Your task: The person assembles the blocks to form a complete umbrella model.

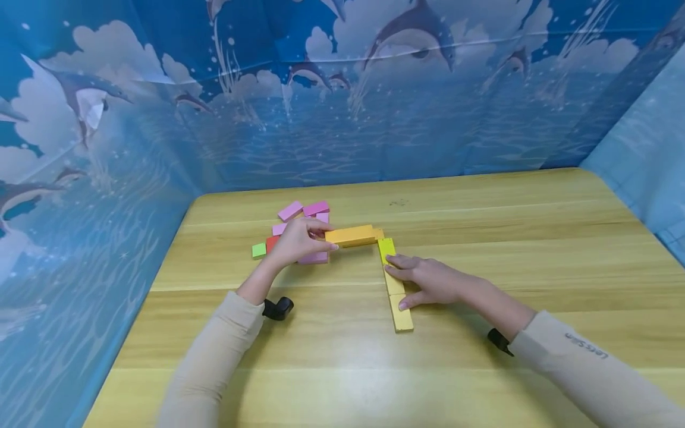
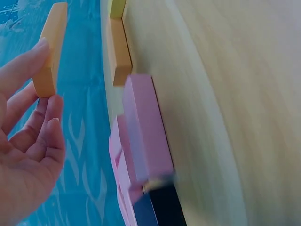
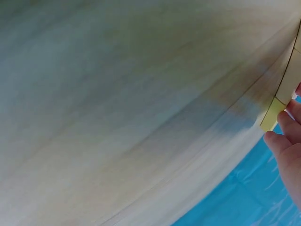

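Spanning the back, a dolphin-printed backdrop (image 1: pixel 321 128) rises behind your wooden table (image 1: pixel 481 380). Your right hand (image 1: pixel 436 280) lies spread, thumb apart from the fingers; your left hand (image 1: pixel 294 241) pinches with thumb and fingers. Under your right fingertips runs a row of yellow blocks (image 1: pixel 395 286). Pink blocks (image 1: pixel 314 258) cluster beside your left hand. The orange block (image 1: pixel 350 236) you're pinching hangs above the table, near the row's far end; a second orange block (image 2: pixel 120 52) lies on the wood. Smallest showing: a partly hidden red block (image 1: pixel 272 242) and a green block (image 1: pixel 258 251) just beside it.
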`<state>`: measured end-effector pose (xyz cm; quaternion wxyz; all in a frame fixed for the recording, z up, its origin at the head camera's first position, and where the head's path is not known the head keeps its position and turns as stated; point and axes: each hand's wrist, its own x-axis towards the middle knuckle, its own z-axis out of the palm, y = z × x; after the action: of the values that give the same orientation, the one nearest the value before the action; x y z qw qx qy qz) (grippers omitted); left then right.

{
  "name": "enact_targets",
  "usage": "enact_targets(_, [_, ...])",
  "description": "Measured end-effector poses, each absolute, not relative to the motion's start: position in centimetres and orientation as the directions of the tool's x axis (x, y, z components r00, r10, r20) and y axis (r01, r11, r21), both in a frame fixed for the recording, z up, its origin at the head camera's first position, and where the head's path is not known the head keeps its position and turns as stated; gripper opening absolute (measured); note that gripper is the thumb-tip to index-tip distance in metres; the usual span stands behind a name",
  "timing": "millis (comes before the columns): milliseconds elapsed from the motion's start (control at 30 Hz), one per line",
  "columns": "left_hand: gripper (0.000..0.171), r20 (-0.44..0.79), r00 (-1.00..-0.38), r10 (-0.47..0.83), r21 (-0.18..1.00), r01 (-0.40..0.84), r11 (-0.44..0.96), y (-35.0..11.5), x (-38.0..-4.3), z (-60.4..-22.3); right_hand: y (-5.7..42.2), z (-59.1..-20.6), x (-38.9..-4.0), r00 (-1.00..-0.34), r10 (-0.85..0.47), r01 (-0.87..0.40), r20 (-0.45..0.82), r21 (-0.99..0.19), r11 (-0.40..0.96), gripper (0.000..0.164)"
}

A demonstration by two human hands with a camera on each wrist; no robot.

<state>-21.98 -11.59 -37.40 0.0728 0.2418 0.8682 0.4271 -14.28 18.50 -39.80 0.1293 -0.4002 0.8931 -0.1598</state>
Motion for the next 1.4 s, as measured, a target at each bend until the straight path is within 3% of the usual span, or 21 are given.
enact_targets(967, [0.041, 0.102, -0.854, 0.510, 0.778, 0.388, 0.494, -1.9, -24.8, -39.9, 18.8, -40.1, -14.5, -0.647, -0.759, -0.662, -0.073, -0.439, 0.607, 0.080])
enact_targets(1400, [0.039, 0.148, -0.832, 0.534, 0.634, 0.494, 0.594, 0.5, -25.1, -40.1, 18.8, -40.1, -14.7, -0.647, -0.761, -0.668, -0.048, -0.446, 0.596, 0.080])
